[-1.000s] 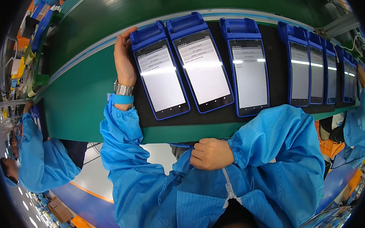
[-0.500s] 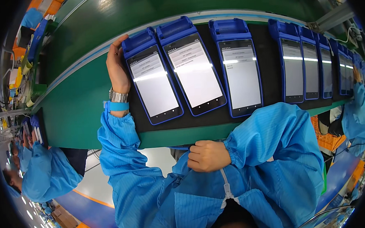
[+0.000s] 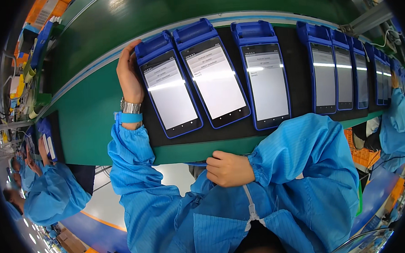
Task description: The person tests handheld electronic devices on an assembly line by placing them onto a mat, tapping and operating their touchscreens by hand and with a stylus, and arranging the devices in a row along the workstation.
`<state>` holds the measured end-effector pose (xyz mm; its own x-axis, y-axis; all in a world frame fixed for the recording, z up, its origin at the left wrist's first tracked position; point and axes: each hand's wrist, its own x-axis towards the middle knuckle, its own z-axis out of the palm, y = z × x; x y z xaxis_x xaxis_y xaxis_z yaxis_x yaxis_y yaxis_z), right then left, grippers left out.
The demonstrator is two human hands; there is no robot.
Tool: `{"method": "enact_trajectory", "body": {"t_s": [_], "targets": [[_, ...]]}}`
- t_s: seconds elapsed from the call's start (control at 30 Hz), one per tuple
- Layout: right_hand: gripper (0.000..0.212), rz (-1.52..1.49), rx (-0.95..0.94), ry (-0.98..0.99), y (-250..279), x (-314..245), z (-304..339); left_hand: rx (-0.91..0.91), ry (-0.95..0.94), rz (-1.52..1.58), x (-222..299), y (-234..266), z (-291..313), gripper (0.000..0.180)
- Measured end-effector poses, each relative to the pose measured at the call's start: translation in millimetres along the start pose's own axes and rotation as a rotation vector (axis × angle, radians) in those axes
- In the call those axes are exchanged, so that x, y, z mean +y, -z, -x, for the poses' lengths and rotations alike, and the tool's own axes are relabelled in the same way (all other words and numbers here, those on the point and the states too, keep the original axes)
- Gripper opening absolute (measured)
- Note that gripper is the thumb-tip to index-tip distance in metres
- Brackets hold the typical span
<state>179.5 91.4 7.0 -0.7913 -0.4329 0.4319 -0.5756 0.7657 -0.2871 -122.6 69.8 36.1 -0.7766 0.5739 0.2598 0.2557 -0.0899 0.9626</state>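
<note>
A row of blue handheld payment terminals with lit screens lies on a black mat. My left hand point(image 3: 130, 75), with a watch and a blue wrist strap at the wrist, is curled round the upper left side of the leftmost terminal point(image 3: 171, 89); some of its fingers are hidden. Just right of that lies a second terminal point(image 3: 215, 82), tilted the same way. The third terminal point(image 3: 267, 84) stands a little apart, more upright. Close to my chest, by the table's near edge, my right hand point(image 3: 231, 169) is closed in a loose fist, touching no terminal.
More terminals point(image 3: 323, 76) continue along the mat to the right. The green table point(image 3: 87, 118) runs left and right under the black mat. Co-workers in blue smocks sit at far left point(image 3: 55, 191) and far right point(image 3: 395, 125). An orange crate point(image 3: 361, 150) stands below the table at right.
Text below the buttons on the second terminal's screen has changed. My right hand has shifted slightly up; my left hand stays at the leftmost terminal. The left co-worker's hand has moved toward terminals there.
</note>
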Motion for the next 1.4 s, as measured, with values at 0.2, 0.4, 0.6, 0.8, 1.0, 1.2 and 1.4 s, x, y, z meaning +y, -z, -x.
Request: {"method": "enact_trajectory", "body": {"t_s": [0.2,0.4,0.6,0.8,1.0,1.2,1.4], "targets": [[0.011,-0.01,0.008,0.012,0,1,1,0.016,0.041,0.036,2,2,4,0.04],[0.01,-0.076,0.043,-0.02,4,-9,-8,0.016,0.004,0.001,-11,14,3,0.036],[0.009,-0.015,0.019,-0.022,1,-17,-12,0.043,-0.007,-0.005,-2,16,8,0.037],[0.009,-0.019,0.016,0.009,5,-26,-12,0.088,-0.028,-0.179,23,41,23,0.027],[0.011,-0.038,-0.011,-0.017,13,-25,-5,0.085,-0.214,-1.461,2,167,51,0.072],[0.01,-0.057,0.097,0.034,17,-15,-3,-0.183,0.074,-1.598,18,211,54,0.063],[0.011,-0.048,0.157,0.068,19,-19,1,-0.374,-0.217,-1.702,37,198,48,0.076]]}}
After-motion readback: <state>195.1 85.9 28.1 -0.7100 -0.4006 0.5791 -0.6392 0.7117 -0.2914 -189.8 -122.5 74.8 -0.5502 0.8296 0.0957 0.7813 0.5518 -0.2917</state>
